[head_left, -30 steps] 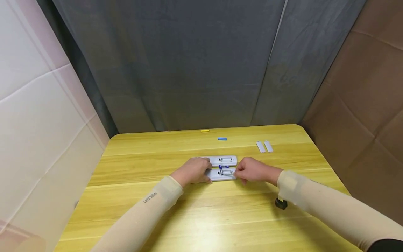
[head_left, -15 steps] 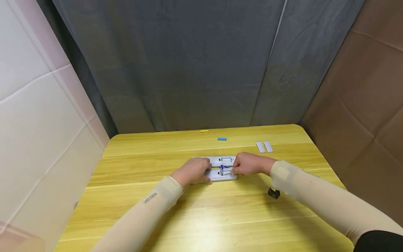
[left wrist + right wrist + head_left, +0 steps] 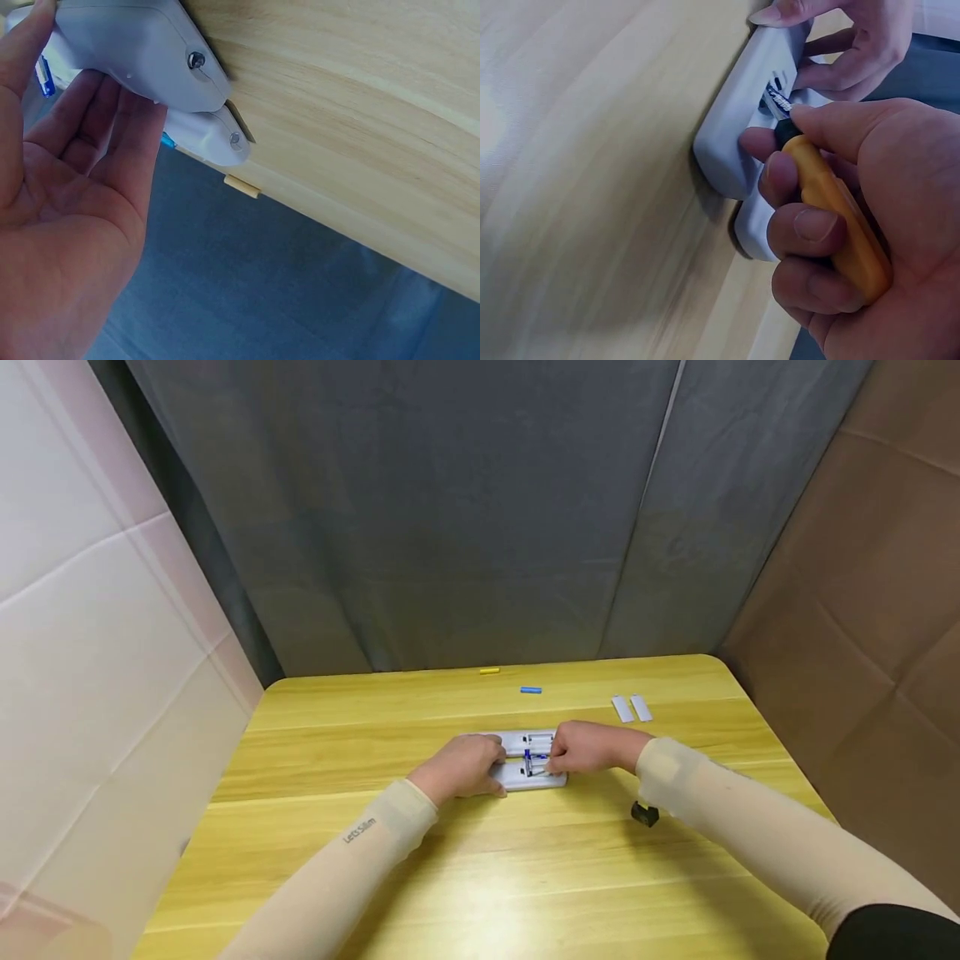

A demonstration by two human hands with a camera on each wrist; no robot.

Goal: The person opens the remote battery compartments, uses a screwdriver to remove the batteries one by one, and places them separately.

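Two white remotes lie side by side, backs up, with their battery bays uncovered. My left hand holds the left end of the near remote, thumb along one edge and fingers along the other. My right hand grips a yellow-handled screwdriver. Its metal tip sits in the near remote's battery bay, where a blue battery shows. The far remote lies just behind, touching the near one.
A blue battery and a yellow battery lie near the table's far edge. Two white battery covers rest at the back right. A grey curtain hangs behind the yellow wooden table.
My right hand has moved left and slightly away from me, bringing the screwdriver tip over the near remote's battery bay. The left hand has stayed on the remote.
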